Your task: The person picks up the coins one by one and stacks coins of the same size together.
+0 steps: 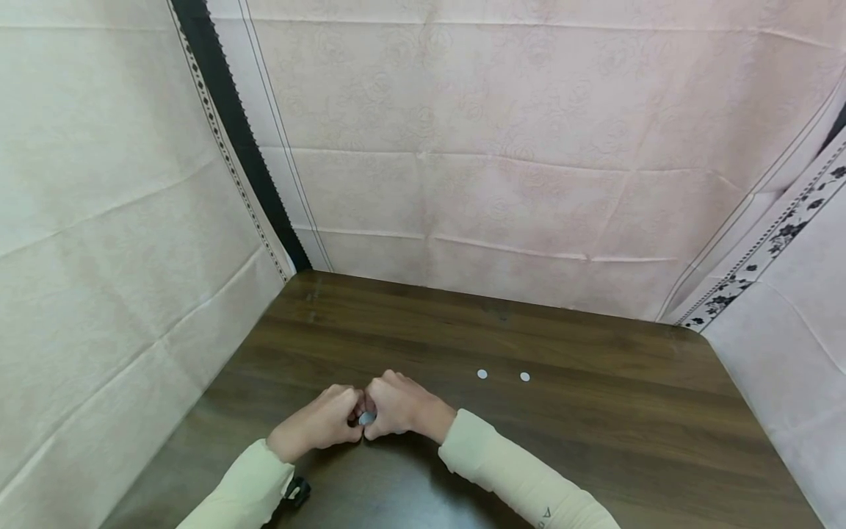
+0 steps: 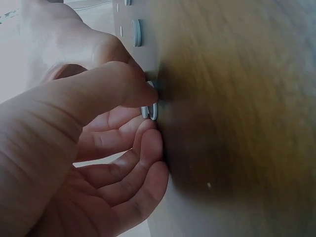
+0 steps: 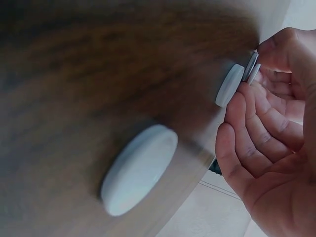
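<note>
Over the left part of the table, my left hand (image 1: 325, 419) and right hand (image 1: 399, 404) meet with curled fingers and thumbs. A small white round disc (image 1: 366, 418) shows between them, pinched at the fingertips from both sides. Up close, the left wrist view shows two thin discs (image 2: 150, 109) side by side at the left thumb (image 2: 126, 86), low over the table. The right wrist view shows the same pair of discs (image 3: 252, 68) at the thumb, above the right hand's curled fingers (image 3: 247, 128). Part of the pair is hidden behind the thumbs.
Two loose white discs, one left (image 1: 482, 374) and one right (image 1: 525, 377), lie flat on the dark wooden table (image 1: 595, 441), beyond and right of the hands. Pale patterned cloths (image 1: 496, 147) hang along the back and both sides. A dark wrist strap (image 1: 297, 491) is at the left sleeve.
</note>
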Available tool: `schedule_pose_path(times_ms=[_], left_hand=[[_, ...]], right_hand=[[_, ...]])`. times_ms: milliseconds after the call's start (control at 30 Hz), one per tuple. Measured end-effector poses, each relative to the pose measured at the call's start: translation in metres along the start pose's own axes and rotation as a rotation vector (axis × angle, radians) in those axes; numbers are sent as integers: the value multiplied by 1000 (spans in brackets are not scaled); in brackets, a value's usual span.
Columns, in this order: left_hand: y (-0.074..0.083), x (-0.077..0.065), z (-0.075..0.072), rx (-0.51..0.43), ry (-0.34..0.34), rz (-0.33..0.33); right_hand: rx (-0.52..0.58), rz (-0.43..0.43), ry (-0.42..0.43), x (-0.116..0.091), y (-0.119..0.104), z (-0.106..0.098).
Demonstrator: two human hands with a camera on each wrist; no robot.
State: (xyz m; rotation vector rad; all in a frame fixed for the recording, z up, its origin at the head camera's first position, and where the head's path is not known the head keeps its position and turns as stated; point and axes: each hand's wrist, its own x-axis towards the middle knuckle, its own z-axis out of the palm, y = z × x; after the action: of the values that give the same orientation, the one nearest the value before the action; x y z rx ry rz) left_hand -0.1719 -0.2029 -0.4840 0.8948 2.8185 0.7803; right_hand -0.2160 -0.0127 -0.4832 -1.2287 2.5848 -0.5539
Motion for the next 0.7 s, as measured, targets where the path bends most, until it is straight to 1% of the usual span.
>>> schedule_pose_path(times_ms=[133, 267, 433, 700], left_hand=[[-1, 0, 0, 17, 6, 10], [-1, 0, -1, 1, -9, 12], [-2, -1, -2, 0, -22, 11], [0, -1, -3, 17, -17, 11]], right_hand=[[-9, 10, 4, 0, -1, 0], [-13, 21, 3, -1, -2, 1], [-20, 10, 7, -1, -2, 2], [-25, 6, -2, 1, 0, 1]])
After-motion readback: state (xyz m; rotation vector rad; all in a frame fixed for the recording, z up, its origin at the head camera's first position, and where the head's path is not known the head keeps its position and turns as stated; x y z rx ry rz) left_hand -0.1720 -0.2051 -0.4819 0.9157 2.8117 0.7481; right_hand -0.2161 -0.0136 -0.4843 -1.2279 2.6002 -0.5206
